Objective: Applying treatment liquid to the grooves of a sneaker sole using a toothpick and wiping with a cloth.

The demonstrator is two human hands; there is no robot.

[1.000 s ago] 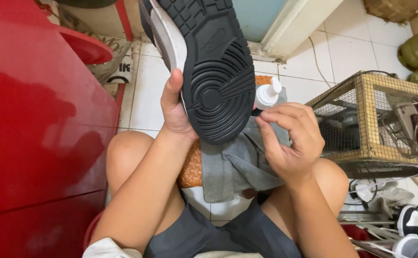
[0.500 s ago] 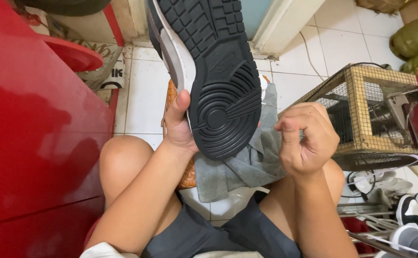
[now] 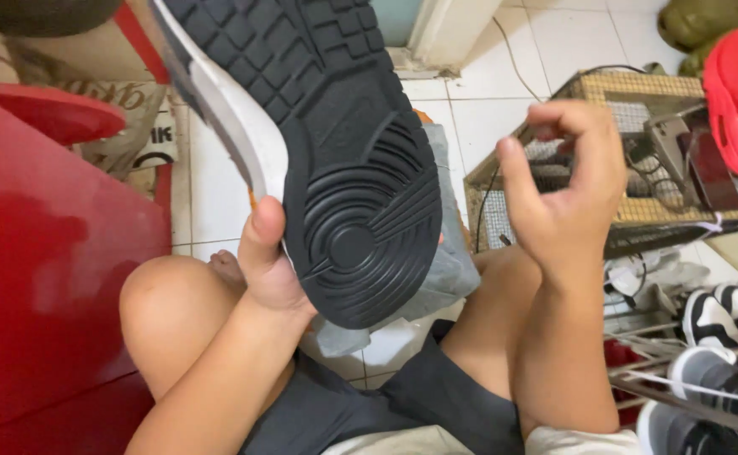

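Shoe (image 3: 335, 160): black grooved sole, white midsole

Left of the upturned shoe (image 3: 335, 160), a red cabinet (image 3: 48, 278) is blocking passage; right of it, open air is separating it from a wire cage (image 3: 554, 168), seemingly unobstructed.

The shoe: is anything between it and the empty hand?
No. The left hand grips the shoe sole-up. The right hand hangs beside it with only open air between; the grey cloth lies behind the shoe.
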